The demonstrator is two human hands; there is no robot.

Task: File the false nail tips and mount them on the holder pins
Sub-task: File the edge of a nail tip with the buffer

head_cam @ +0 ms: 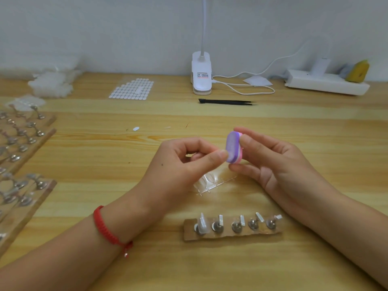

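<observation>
My right hand (pixel 279 164) pinches a small purple and pink filing block (pixel 233 147) between thumb and fingers, above the middle of the table. My left hand (pixel 184 164) has its fingers curled and its thumb tip against the block's purple face; whatever it pinches there is too small to make out. A clear strip of nail tips (pixel 212 182) lies on the table under the hands. Nearer me stands a small wooden holder (pixel 231 234) with several metal pins; the leftmost pin carries a clear nail tip (pixel 202 224).
More wooden holders with pins (pixel 21 164) fill the left edge. A sheet of adhesive tabs (pixel 132 89), a clip lamp (pixel 201 74) with its cable, black tweezers (pixel 227 101), a white power strip (pixel 326 82) and white fluff (pixel 50 84) lie at the back.
</observation>
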